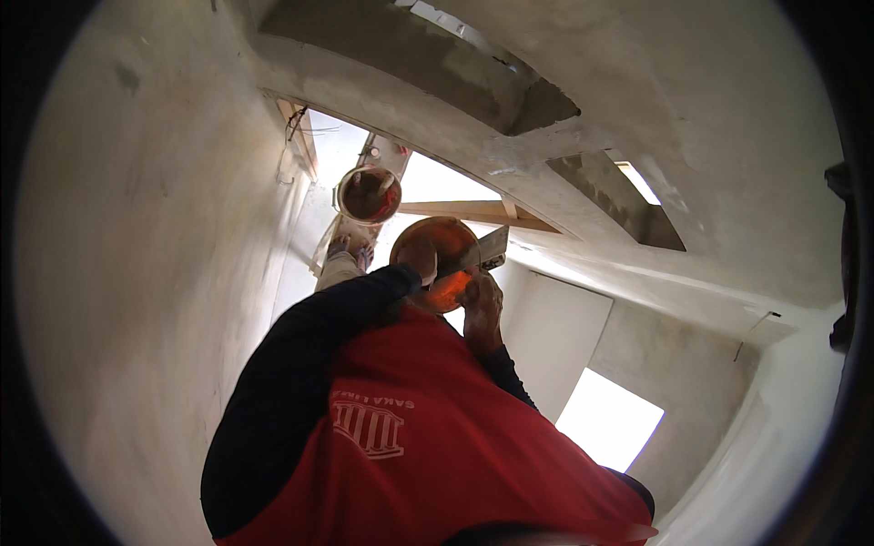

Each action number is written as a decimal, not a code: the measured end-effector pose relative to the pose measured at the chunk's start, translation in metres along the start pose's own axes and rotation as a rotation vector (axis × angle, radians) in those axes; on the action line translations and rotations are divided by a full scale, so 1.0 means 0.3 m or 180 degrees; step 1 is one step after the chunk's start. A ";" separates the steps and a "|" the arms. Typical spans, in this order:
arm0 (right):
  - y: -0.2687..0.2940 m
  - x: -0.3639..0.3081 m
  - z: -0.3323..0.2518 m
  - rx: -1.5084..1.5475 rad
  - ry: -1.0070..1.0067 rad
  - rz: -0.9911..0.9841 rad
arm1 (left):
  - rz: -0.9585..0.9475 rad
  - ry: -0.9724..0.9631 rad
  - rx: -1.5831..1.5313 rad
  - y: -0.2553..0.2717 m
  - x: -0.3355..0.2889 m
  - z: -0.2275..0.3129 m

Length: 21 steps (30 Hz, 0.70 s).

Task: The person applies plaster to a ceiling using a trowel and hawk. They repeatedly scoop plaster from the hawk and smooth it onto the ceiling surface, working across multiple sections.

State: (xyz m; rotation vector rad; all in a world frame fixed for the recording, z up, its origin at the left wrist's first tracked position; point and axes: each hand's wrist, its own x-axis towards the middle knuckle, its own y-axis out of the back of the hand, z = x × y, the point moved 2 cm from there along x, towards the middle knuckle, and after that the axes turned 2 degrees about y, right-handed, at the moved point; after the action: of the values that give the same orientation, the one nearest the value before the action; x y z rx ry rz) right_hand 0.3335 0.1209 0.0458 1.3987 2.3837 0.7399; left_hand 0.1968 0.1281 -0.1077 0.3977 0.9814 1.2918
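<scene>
An orange-toned round bucket [448, 231] is right in front of my chest, with shadow over much of its inside. My left hand [420, 258] reaches over its left side, wrist bent. Its fingers curl down into the shadow, and what they hold is hidden. At the bucket's right rim is my right hand [482, 298], its fingers bent and closed; their grip is too dark to make out. A flat grey plastering trowel [494, 244] sticks out past the bucket's right side, just above my right hand.
A second bucket [369, 194], with dark contents, stands ahead on a narrow plank [390, 156], near my bare feet [353, 247]. A plastered wall [137, 237] rises on my left. Wooden beams [482, 213] and a plastered surface with recessed openings [619, 196] lie ahead and right.
</scene>
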 end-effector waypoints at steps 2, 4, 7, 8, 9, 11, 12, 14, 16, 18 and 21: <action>0.001 0.000 0.012 0.0027 -0.0152 0.0023 | -0.0184 -0.0058 -0.0408 0.073 0.006 -0.006; 0.006 0.000 0.016 0.0261 -0.0091 0.0129 | -0.0026 -0.0390 -0.0634 0.173 -0.005 -0.012; 0.008 0.003 0.025 0.0623 -0.0461 0.0099 | -0.0044 -0.0617 -0.1463 0.343 -0.043 -0.040; 0.009 0.006 0.029 0.0931 -0.0659 0.0146 | 0.0103 -0.0813 -0.1763 0.406 -0.065 -0.053; 0.009 0.007 0.028 0.1122 -0.0754 0.0186 | 0.0211 -0.0970 -0.2060 0.468 -0.093 -0.061; 0.009 0.012 0.029 0.1536 -0.1040 0.0281 | 0.0534 -0.1479 -0.2898 0.599 -0.141 -0.068; 0.009 0.014 0.031 0.1760 -0.1236 0.0344 | 0.1040 -0.1912 -0.2406 0.671 -0.153 -0.054; 0.008 0.020 0.034 0.1846 -0.1340 0.0346 | 0.2317 -0.2505 -0.1322 0.806 -0.179 -0.030; 0.006 0.026 0.038 0.1579 -0.1166 0.0205 | 0.3079 -0.2672 -0.0875 0.916 -0.167 0.020; 0.005 0.028 0.052 0.1852 -0.1156 0.0260 | 0.2358 -0.2275 -0.2158 0.983 -0.136 0.080; 0.007 0.026 0.070 0.2245 -0.1154 0.0283 | 0.1825 -0.1798 -0.3270 1.036 -0.102 0.150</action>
State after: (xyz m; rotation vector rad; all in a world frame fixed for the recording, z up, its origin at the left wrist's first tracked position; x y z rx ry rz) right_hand 0.3413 0.1345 0.0298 1.7023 2.3762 -0.3752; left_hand 0.0421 0.1987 0.1580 0.2020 -0.3542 1.8623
